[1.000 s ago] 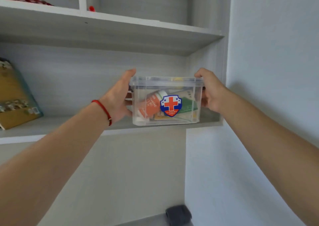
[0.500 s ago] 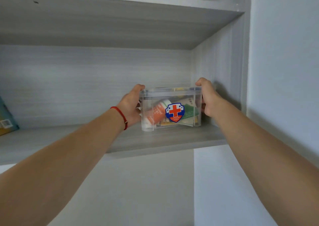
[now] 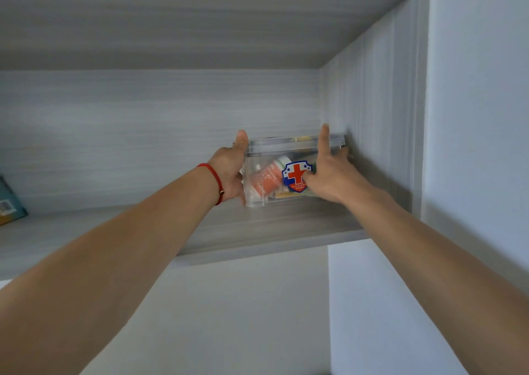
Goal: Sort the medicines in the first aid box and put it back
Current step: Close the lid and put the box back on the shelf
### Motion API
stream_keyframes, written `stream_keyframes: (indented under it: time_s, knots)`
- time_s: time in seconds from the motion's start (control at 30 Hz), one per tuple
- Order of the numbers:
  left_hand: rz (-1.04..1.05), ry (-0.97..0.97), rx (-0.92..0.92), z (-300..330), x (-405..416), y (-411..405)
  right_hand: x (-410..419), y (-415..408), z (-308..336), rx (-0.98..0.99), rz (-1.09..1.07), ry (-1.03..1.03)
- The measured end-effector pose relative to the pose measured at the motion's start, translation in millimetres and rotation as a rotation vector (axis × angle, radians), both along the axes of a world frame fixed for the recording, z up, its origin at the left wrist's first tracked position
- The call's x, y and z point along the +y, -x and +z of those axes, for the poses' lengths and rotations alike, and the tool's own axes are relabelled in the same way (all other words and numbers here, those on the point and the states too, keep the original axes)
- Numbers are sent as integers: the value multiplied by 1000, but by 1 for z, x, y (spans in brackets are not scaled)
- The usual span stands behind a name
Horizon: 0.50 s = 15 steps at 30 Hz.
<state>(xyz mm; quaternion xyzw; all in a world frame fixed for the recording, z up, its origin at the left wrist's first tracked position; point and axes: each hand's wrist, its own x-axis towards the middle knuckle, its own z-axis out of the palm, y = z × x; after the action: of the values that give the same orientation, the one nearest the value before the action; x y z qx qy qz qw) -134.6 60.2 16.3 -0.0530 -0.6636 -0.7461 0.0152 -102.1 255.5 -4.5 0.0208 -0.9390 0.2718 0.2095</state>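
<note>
The clear plastic first aid box (image 3: pixel 259 153) stands on the grey shelf (image 3: pixel 257 233), close to the cabinet's right side wall. Through its front I see an orange bottle (image 3: pixel 266 181) lying tilted and a red-cross sticker (image 3: pixel 295 174); other packets behind are unclear. My left hand (image 3: pixel 230 171), with a red cord at the wrist, holds the box's left end, thumb up along the front corner, fingers hidden behind. My right hand (image 3: pixel 329 174) lies flat against the box's front right, fingers straight, forefinger pointing up past the lid.
A teal and yellow book (image 3: pixel 8 203) leans at the far left of the same shelf. The cabinet's side wall (image 3: pixel 372 117) stands just right of the box, and the shelf above forms a low ceiling. A pale wall lies below and to the right.
The box has gone further back on the shelf and toward the right wall. My right hand left its grip on the box's right end and now presses flat on the front.
</note>
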Motion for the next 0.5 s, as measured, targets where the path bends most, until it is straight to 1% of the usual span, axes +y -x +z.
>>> stream_keyframes:
  time_s: [0.13, 0.2, 0.33, 0.4, 0.43, 0.5]
  knots:
    - [38, -1, -15, 1, 5, -6, -3, -4, -6, 41, -22, -23]
    - [21, 4, -32, 3, 5, -7, -9, -5, -10, 51, -4, -26]
    - [-63, 126, -115, 6, -5, -15, -17, -11, -13, -3, 6, -48]
    - [57, 216, -44, 7, -8, -26, -21, -20, -13, 50, -23, -66]
    - [158, 269, 36, 7, -11, -33, -23, -27, -14, 108, -31, -81]
    - [349, 360, 256, 6, -20, -51, -35, -41, -17, 271, -5, -145]
